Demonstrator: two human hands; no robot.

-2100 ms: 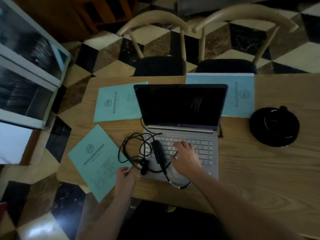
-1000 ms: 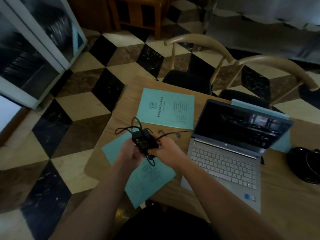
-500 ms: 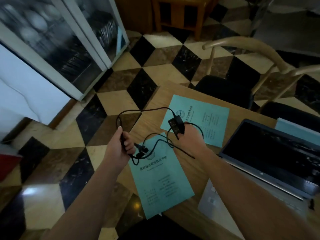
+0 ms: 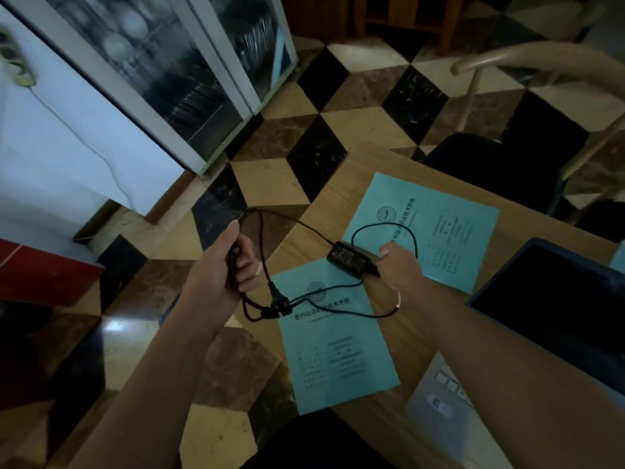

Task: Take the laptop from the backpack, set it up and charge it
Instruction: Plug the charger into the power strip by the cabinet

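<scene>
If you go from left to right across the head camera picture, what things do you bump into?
White cabinet → left hand gripping the black cable → charger brick → right hand holding it → far green paper → laptop.

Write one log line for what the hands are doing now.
left hand: grips charger cable | right hand: holds power brick | laptop: open, screen dark

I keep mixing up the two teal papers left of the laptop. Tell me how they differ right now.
The near paper lies at the table edge, and its near corner sticks out past it; the far paper lies wholly on the wood. The charger brick, held by the right hand, hangs between them, nearer the far one. Both are teal, printed, and crossed by black cable.
</scene>
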